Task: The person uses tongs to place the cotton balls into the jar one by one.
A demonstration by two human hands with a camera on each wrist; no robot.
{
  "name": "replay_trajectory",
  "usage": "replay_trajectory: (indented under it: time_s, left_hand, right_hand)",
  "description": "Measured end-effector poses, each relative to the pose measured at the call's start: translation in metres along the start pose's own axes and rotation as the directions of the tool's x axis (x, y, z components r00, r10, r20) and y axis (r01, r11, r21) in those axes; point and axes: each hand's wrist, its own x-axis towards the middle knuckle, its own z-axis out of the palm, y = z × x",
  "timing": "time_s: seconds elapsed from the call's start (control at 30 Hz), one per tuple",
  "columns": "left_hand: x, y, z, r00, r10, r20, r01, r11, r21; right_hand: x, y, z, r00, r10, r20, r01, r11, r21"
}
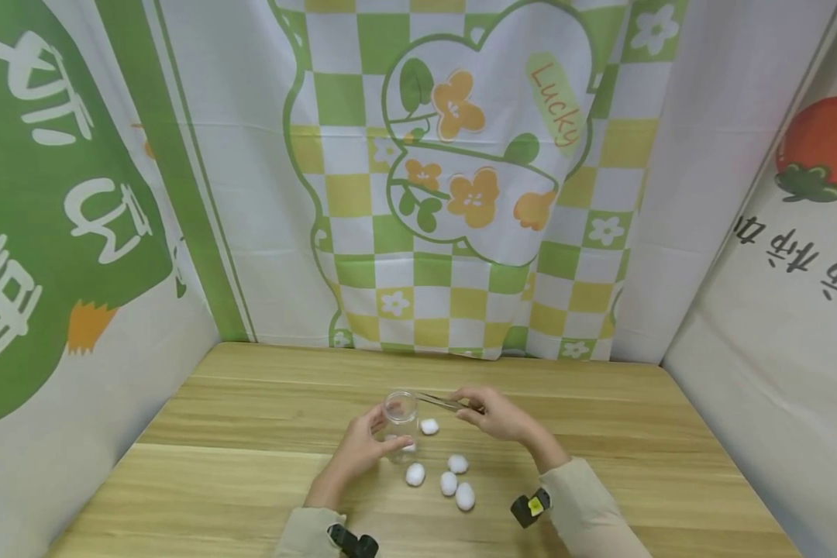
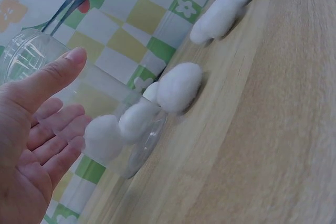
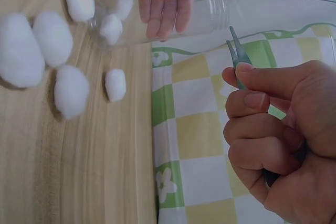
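Note:
A clear jar (image 1: 402,428) without a lid stands upright on the table. My left hand (image 1: 361,447) holds it from the left, thumb on the near side and fingers behind. Through its wall, cotton balls (image 2: 103,139) show at the bottom. My right hand (image 1: 494,416) pinches metal tweezers (image 1: 446,403) beside the jar's mouth. Their tips lie slightly apart at the rim, with nothing between them in the right wrist view. Several more cotton balls (image 1: 465,496) lie on the wood to the right of the jar and in front of it, one close to its base.
The wooden table (image 1: 251,403) meets a checked cloth backdrop (image 1: 446,294) at its far edge. Printed cloth walls rise on the left and right. A black wrist camera (image 1: 530,508) sits at the right sleeve, another at the left.

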Motion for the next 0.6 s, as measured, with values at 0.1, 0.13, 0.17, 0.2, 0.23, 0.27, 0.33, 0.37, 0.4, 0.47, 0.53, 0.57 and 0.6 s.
replay_trajectory:
  time_s: [0.1, 0.13, 0.17, 0.2, 0.23, 0.27, 0.33, 0.37, 0.4, 0.47, 0.53, 0.57, 0.6]
  left_hand:
    - [0.000, -0.001, 0.000, 1.000, 0.001, 0.001, -0.001, 1.000, -0.003]
    - [0.001, -0.001, 0.000, 1.000, 0.003, 0.000, -0.003, 1.000, -0.004]
    - [0.001, -0.001, 0.000, 1.000, 0.005, 0.000, -0.005, 1.000, -0.004]
    - [0.001, -0.002, 0.000, 1.000, 0.008, 0.000, -0.008, 1.000, -0.003]
    - [0.001, -0.002, 0.000, 1.000, 0.011, 0.000, -0.011, 1.000, -0.003]
    - [0.001, -0.002, 0.001, 1.000, 0.014, 0.000, -0.014, 1.000, -0.001]
    - [0.001, -0.003, 0.001, 1.000, 0.018, 0.001, -0.018, 1.000, 0.000]
    - [0.001, -0.003, 0.001, 1.000, 0.019, 0.002, -0.019, 1.000, 0.002]
    - [0.001, -0.003, 0.001, 1.000, 0.021, 0.002, -0.021, 1.000, 0.002]
    - [0.001, -0.002, 0.001, 1.000, 0.021, 0.001, -0.021, 1.000, 0.002]
    - [0.001, -0.002, 0.001, 1.000, 0.019, 0.000, -0.019, 1.000, 0.003]
    - [0.001, -0.002, 0.001, 1.000, 0.020, -0.001, -0.019, 1.000, 0.003]
    - [0.001, -0.002, 0.001, 1.000, 0.020, -0.002, -0.020, 1.000, 0.004]
  right_hand:
    - [-0.001, 0.003, 0.000, 1.000, 0.008, 0.003, -0.008, 1.000, 0.008]
    - [-0.002, 0.004, 0.000, 1.000, 0.009, 0.005, -0.009, 1.000, 0.008]
    - [-0.002, 0.006, 0.000, 1.000, 0.010, 0.007, -0.010, 1.000, 0.007]
    - [-0.003, 0.007, 0.001, 1.000, 0.009, 0.008, -0.009, 1.000, 0.006]
    - [-0.003, 0.009, 0.001, 1.000, 0.009, 0.009, -0.009, 1.000, 0.006]
    - [-0.003, 0.010, 0.002, 1.000, 0.009, 0.010, -0.009, 1.000, 0.005]
    - [-0.003, 0.013, 0.003, 1.000, 0.011, 0.010, -0.011, 1.000, 0.007]
    - [-0.003, 0.014, 0.004, 1.000, 0.013, 0.011, -0.013, 1.000, 0.012]
    - [-0.003, 0.015, 0.004, 1.000, 0.015, 0.011, -0.015, 1.000, 0.016]
    - [-0.004, 0.017, 0.006, 1.000, 0.017, 0.011, -0.017, 1.000, 0.022]
    - [-0.004, 0.019, 0.007, 1.000, 0.014, 0.009, -0.014, 1.000, 0.020]
    - [-0.004, 0.020, 0.008, 1.000, 0.016, 0.008, -0.016, 1.000, 0.024]
    - [-0.004, 0.021, 0.008, 1.000, 0.018, 0.006, -0.018, 1.000, 0.023]
